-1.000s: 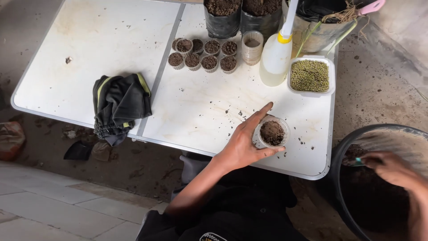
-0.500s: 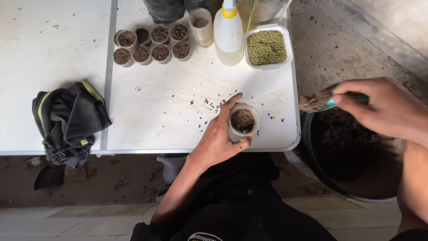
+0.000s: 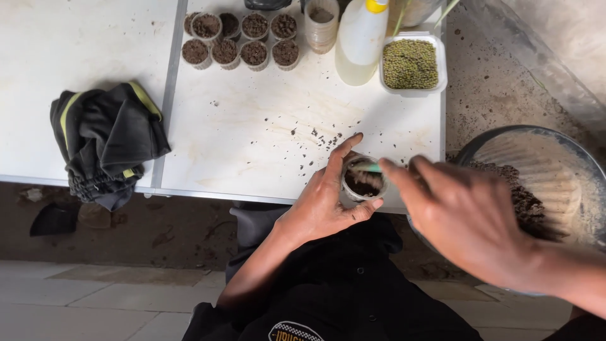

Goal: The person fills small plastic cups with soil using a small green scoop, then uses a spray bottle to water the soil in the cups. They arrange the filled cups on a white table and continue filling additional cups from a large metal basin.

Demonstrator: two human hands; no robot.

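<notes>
The left hand [image 3: 325,202] wraps a small clear plastic cup [image 3: 362,182] at the near edge of the white folding table [image 3: 252,132], thumb on one side and fingers curled round the other, so the cup stands upright and is gripped firmly. The right hand [image 3: 467,218] comes in from the right, its fingers closed on a small green-handled scoop [image 3: 369,168] whose long axis runs roughly level, right to left, with its working end over the cup's mouth; the blur hides how much soil it carries. The cup is already partly filled with dark soil and lies just left of the right fingertips. At the table's far edge stand seven small soil-filled cups [image 3: 240,41], one taller clear cup [image 3: 320,25], one pale spray bottle [image 3: 360,41] and one white tray of green mung beans [image 3: 410,63]. One dark jacket [image 3: 107,142] lies to the left, and one large round basin of soil [image 3: 543,170] sits on the ground to the right.
</notes>
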